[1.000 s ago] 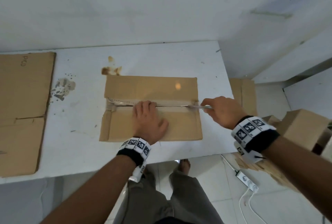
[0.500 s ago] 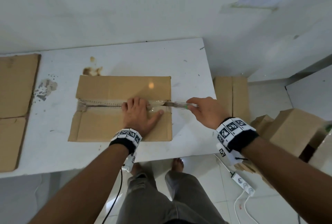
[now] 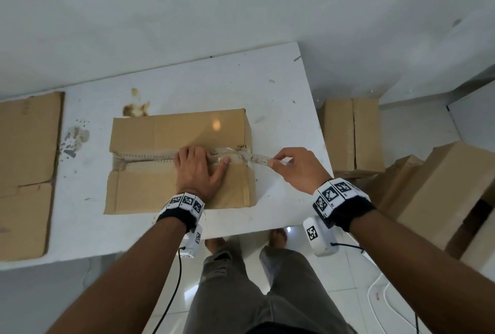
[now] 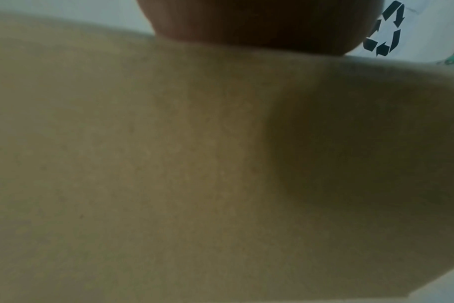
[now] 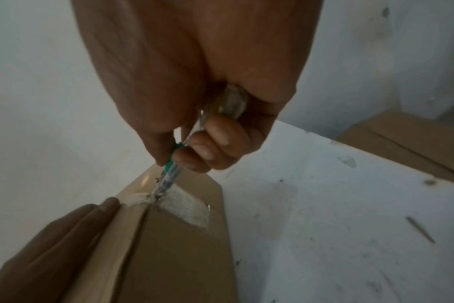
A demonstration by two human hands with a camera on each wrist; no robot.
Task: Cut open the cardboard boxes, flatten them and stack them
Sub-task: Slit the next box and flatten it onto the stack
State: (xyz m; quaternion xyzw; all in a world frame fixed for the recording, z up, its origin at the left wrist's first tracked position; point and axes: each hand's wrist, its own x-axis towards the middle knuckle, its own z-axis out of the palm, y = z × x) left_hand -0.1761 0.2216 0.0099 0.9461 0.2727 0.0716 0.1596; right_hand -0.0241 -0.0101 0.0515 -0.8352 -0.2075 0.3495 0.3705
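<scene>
A brown cardboard box lies on the white table, its taped middle seam torn and rough on the left. My left hand presses flat on the box top by the seam, fingers spread. My right hand, off the box's right end, grips a clear cutter with a green band. The cutter's tip sits in the tape at the seam's right end. In the left wrist view only blurred cardboard and the palm show.
Flattened cardboard lies at the table's left end. Beyond the right table edge several cardboard boxes stand on the floor, one by the wall. My legs and feet are below the near table edge, with white cables on the tiles.
My right hand has drawn the cutter rightward along the seam to the box's right end. The left hand stays pressed on the box. The head view shifted right and down.
</scene>
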